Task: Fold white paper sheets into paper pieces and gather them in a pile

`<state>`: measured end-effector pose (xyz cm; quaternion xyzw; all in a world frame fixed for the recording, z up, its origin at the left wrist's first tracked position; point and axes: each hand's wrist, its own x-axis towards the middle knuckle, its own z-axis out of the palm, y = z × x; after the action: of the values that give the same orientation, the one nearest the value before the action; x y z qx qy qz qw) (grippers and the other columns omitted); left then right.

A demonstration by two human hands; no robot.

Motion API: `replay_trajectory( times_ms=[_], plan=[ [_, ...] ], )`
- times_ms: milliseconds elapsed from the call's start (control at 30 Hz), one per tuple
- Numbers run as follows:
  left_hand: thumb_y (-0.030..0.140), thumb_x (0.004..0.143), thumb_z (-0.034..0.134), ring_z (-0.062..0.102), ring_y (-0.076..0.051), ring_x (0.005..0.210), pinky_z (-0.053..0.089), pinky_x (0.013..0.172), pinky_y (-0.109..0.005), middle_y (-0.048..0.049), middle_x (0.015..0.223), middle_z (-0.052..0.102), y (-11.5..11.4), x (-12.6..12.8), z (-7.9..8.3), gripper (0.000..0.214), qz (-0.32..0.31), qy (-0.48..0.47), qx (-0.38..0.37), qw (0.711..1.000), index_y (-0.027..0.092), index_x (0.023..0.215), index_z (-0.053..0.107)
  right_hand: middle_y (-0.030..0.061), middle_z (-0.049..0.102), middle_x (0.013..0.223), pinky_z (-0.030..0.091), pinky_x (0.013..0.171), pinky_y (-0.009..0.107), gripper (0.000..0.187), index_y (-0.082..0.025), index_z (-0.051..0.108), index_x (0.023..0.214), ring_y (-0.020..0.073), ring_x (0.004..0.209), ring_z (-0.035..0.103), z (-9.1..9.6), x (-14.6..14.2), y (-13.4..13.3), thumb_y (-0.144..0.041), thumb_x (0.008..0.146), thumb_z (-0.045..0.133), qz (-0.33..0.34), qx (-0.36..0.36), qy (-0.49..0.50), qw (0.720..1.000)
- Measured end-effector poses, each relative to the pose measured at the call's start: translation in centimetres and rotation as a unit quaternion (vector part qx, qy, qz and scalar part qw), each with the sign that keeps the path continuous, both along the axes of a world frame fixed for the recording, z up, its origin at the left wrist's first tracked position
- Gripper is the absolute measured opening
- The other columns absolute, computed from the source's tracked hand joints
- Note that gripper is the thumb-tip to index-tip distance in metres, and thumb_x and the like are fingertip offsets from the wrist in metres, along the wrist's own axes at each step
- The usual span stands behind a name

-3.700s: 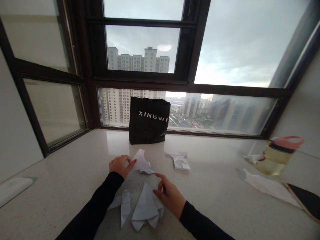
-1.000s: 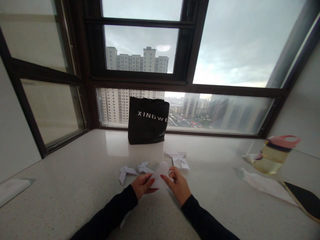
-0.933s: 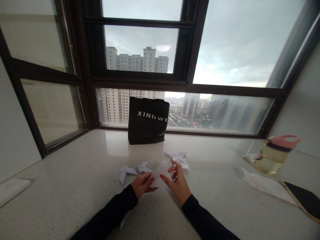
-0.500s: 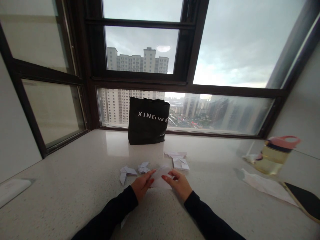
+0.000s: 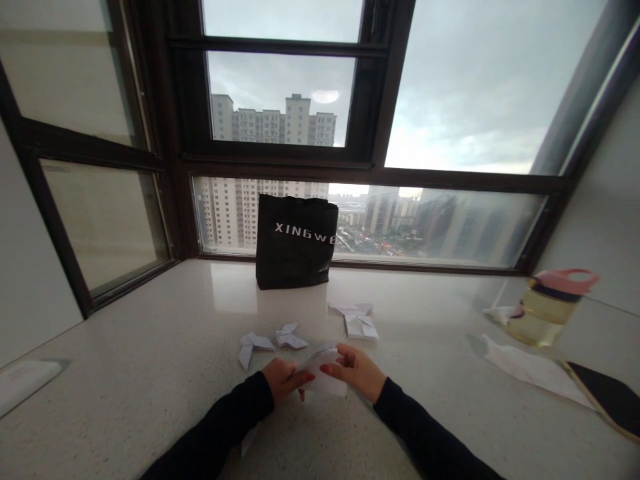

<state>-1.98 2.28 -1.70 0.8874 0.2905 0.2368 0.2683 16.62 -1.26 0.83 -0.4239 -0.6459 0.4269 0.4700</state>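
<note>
- I see the left hand and right hand pinching folded paper, lower than a moment ago.
- Desk stretches from right hand to white sheet.

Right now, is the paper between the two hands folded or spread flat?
Folded: the white paper shows layers along its upper edge, between left hand and right hand. Number of folds: unclear.

Left hand and right hand grip folded white paper over tabletop; black bag upright near window; pink-lidded bottle at right.
</note>
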Motion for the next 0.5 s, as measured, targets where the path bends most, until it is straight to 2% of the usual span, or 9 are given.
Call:
replay_trajectory(
  times_ms=[100,200,300,400,500],
  plan=[
    [0.056,0.078,0.025,0.047,-0.01,0.04,0.03,0.04,-0.017,0.0002,0.045,0.055,-0.6,0.0,0.5,0.057,-0.004,-0.006,-0.01,1.0,0.018,0.053,0.06,-0.0012,0.062,0.065,0.043,0.059,0.025,0.026,-0.016,0.06,0.077,0.0136,0.061,0.057,-0.2,0.5,0.4,-0.034,0.059,0.066,0.121,-0.092,0.058,0.987],
    [0.059,0.076,0.022,0.041,-0.008,0.037,0.027,0.038,-0.016,0.0027,0.039,0.045,-1.7,0.2,1.4,0.062,-0.029,0.005,-0.041,0.999,0.016,0.058,0.062,-0.0017,0.061,0.06,0.042,0.057,0.022,0.023,-0.013,0.061,0.07,0.0106,0.056,0.056,-0.5,1.3,0.7,-0.032,0.059,0.067,0.173,-0.144,0.064,0.972],
    [0.062,0.074,0.022,0.038,-0.006,0.035,0.026,0.037,-0.015,0.0044,0.038,0.039,-2.8,0.7,2.0,0.065,-0.071,0.013,-0.083,0.994,0.014,0.062,0.063,-0.001,0.06,0.057,0.042,0.054,0.021,0.023,-0.011,0.062,0.063,0.0087,0.051,0.055,-0.6,1.9,0.8,-0.032,0.056,0.069,0.206,-0.176,0.058,0.961],
    [0.063,0.073,0.025,0.037,-0.005,0.036,0.026,0.037,-0.015,0.005,0.039,0.037,-3.4,1.0,2.2,0.064,-0.078,0.017,-0.107,0.991,0.013,0.063,0.063,0.0022,0.063,0.065,0.044,0.061,0.024,0.029,-0.011,0.063,0.07,0.0119,0.06,0.058,-0.4,2.2,0.7,-0.035,0.055,0.069,0.234,-0.187,0.041,0.953],
    [0.063,0.073,0.024,0.036,-0.005,0.036,0.026,0.037,-0.016,0.0053,0.04,0.037,-3.1,1.0,2.0,0.063,-0.05,0.02,-0.128,0.99,0.013,0.065,0.062,0.0031,0.063,0.07,0.044,0.064,0.026,0.038,-0.012,0.063,0.075,0.014,0.065,0.059,-0.2,2.7,1.0,-0.042,0.052,0.068,0.194,-0.179,-0.035,0.964]
  ],
)
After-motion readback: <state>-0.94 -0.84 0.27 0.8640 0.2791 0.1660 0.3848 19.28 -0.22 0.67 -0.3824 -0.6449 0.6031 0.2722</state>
